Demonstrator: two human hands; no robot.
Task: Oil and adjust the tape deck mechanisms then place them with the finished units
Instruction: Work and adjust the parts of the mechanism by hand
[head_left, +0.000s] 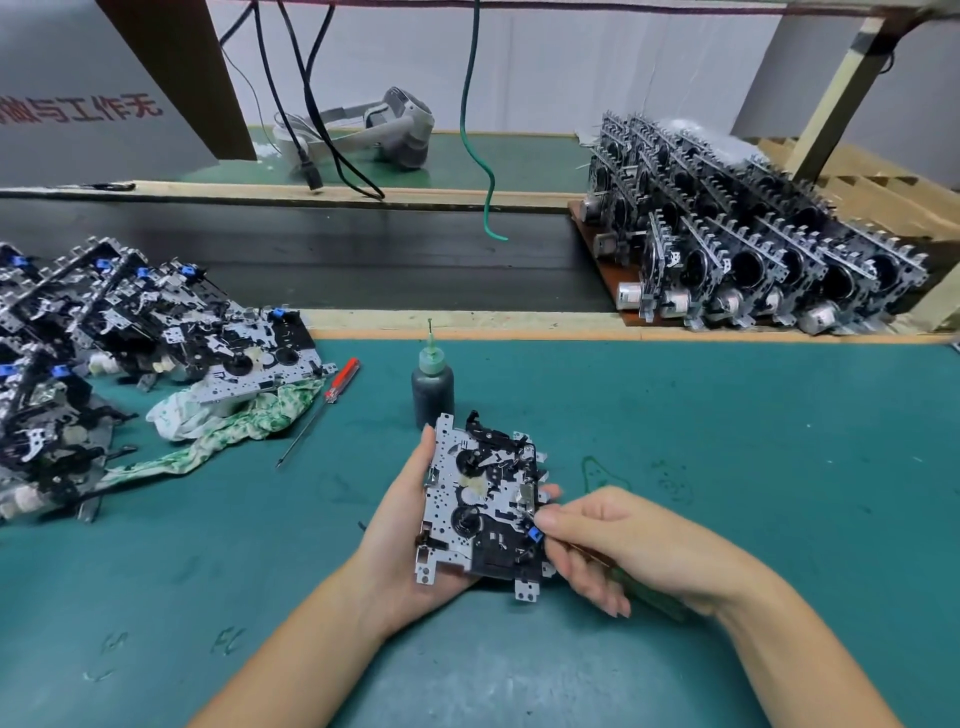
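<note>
**Head view: one mechanism in hand, many still waiting**

Head camera is showing a person who is working on one tape deck mechanism (483, 501), held up just above the green mat (727, 441). The left hand (410, 530) is cupping it from below and from the left edge, with the fingers wrapped around the metal plate. The right hand (613, 540) is pinching a thin tool (644, 584) with a greenish handle, and its tip is touching the mechanism near a small blue part (533, 534) on the right side. I cannot tell if the tool is turning a screw or bringing oil.

The oil bottle (432, 387) is standing upright on the mat just behind the held unit, and no hand is touching it. A red screwdriver (332, 395) is lying beside a rag (234, 421).

Judging by this, the task is somewhere in the middle. On the left, a loose pile of mechanisms (104, 332) is probably waiting for the same work. On the right, far from the hands, the stacked units (753, 244) are standing in tidy rows on a board, and they seem finished. The held unit is not yet placed with them, so its adjusting and placing are remaining, and then the whole pile.
</note>
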